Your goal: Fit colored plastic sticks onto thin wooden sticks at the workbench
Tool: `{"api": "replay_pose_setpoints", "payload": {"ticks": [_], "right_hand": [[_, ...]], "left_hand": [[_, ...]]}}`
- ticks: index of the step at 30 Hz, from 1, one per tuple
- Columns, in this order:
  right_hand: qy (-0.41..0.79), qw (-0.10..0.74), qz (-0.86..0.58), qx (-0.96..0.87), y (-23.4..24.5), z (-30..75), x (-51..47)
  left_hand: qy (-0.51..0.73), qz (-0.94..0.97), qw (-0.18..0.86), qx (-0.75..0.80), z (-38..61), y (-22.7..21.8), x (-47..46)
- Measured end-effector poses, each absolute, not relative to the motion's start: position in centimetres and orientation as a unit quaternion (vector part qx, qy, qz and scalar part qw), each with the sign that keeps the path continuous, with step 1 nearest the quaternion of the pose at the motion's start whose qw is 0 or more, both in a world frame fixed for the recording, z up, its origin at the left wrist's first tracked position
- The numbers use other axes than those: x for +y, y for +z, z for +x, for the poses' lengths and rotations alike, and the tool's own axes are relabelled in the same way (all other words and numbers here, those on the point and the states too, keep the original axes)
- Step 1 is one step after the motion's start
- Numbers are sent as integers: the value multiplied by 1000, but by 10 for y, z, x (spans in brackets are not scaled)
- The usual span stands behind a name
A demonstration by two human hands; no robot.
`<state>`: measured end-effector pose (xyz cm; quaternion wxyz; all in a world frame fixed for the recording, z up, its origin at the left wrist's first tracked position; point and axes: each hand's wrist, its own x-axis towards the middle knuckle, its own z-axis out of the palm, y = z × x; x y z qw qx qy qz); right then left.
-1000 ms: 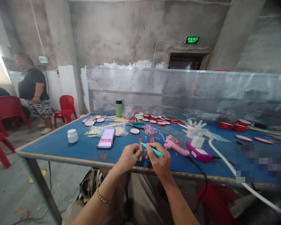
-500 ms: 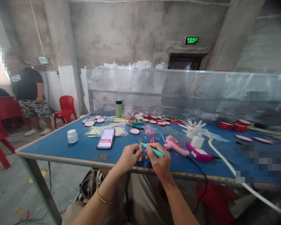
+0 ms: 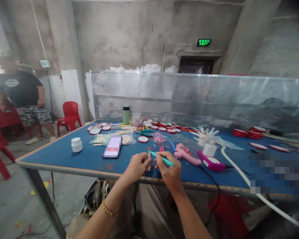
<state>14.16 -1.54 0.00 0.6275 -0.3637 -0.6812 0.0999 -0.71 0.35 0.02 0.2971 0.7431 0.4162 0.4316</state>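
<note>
My left hand [image 3: 139, 166] is closed on a small flat wooden stick [image 3: 149, 158], held upright near the table's front edge; its upper end shows red and a little green. In my right hand [image 3: 171, 173] a teal pen [image 3: 167, 161] is gripped like a writing tool, its tip close to the stick's upper end. Whether tip and stick touch is too small to tell. Just beyond my hands lie pink pens [image 3: 161, 149] and a scatter of tiny colourful pieces [image 3: 159, 137]. A pink glue gun [image 3: 186, 156] rests to the right of my right hand.
On the blue table [image 3: 57, 159] are a white jar [image 3: 76, 145], a phone [image 3: 113, 147], red-rimmed discs [image 3: 143, 139], a green bottle [image 3: 126, 115] and a purple box [image 3: 212, 162]. A white cable [image 3: 235, 169] crosses the right side. Another person [image 3: 21, 89] stands at left.
My hands, the stick and the pen hold almost the same place. At the left, the other person has shifted leftward, and both of their arms now show.
</note>
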Motion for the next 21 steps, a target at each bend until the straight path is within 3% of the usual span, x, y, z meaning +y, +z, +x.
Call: {"api": "replay_pose_setpoints", "payload": {"ticks": [21], "right_hand": [[94, 628, -374, -676, 0, 141, -15]], "left_hand": [[435, 741, 301, 414, -8, -1, 4]]}}
